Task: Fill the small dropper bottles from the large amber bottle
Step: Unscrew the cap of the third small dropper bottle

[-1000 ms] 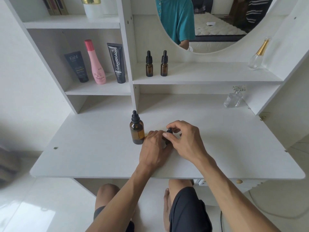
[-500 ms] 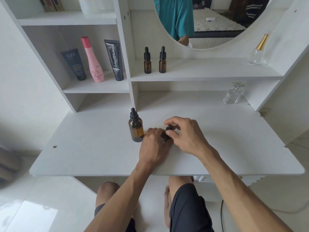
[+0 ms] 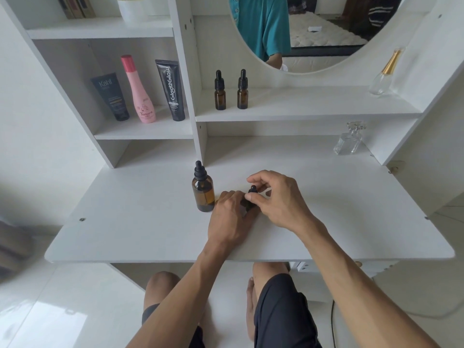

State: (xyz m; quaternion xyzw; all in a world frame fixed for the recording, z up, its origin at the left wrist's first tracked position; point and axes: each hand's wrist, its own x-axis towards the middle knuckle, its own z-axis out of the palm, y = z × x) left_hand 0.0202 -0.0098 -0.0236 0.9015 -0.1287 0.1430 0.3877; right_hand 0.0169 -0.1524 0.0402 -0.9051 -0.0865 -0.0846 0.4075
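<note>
Risk first. I judge the main hazard to be a tip-over: the small dropper bottle (image 3: 251,197) is narrow, and a twist at its cap could tilt it and spill the contents on the white desk (image 3: 130,222) if the base hold slackens. A second hazard is the large amber bottle (image 3: 203,194), which stands upright and capped just beside the left hand (image 3: 229,217); a sideways knuckle could knock it over. Two more small dropper bottles (image 3: 231,90) stand capped on the shelf (image 3: 313,111), well apart from the work.

Pose. My left hand rests low on the desk, fingers curled together round the small bottle's body, which they mostly hide. My right hand (image 3: 278,199) arches over from the right, thumb and forefinger pinching the black cap, the other fingers loosely bent. I cannot tell whether the cap is tight or loose.
</note>
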